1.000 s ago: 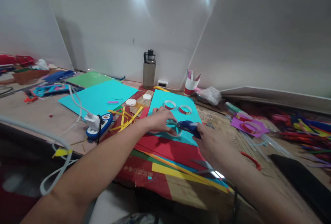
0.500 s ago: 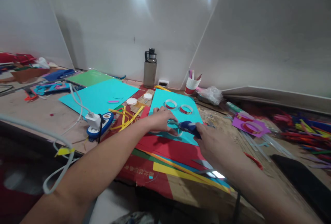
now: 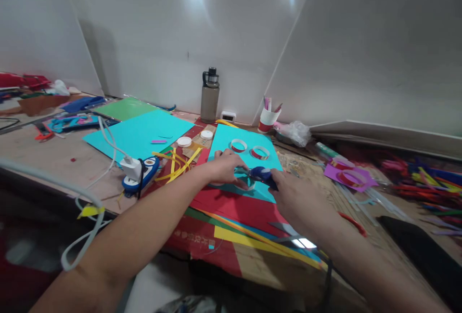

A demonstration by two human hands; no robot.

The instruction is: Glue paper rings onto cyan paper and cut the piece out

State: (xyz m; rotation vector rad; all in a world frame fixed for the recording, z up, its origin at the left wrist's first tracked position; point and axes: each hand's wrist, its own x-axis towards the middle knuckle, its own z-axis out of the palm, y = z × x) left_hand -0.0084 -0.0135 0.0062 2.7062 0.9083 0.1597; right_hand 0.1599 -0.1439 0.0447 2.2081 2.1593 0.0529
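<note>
A cyan paper sheet [image 3: 231, 134] lies in front of me over red paper. My left hand [image 3: 228, 167] is closed, its fingers and thumb around a pale paper ring [image 3: 249, 188] standing on the sheet, partly hidden by the fingers. In my right hand [image 3: 288, 189] is a blue hot glue gun [image 3: 264, 176], its dark nozzle pointing left at that ring. I cannot tell whether the nozzle touches it. Farther up the sheet stand two more rings, a left ring [image 3: 238, 150] and a right ring [image 3: 260, 156], both white and red.
Yellow strips [image 3: 180, 166] and a blue power strip [image 3: 146, 173] lie left. Behind stand a bottle [image 3: 209, 103] and a paper cup [image 3: 267, 123] of pens. A purple paper [image 3: 348, 185] with rings, clear glue sticks [image 3: 361, 207] and a dark slab [image 3: 422, 250] are right.
My right hand and the glue gun have shifted very slightly. My left hand stays at the same ring.
</note>
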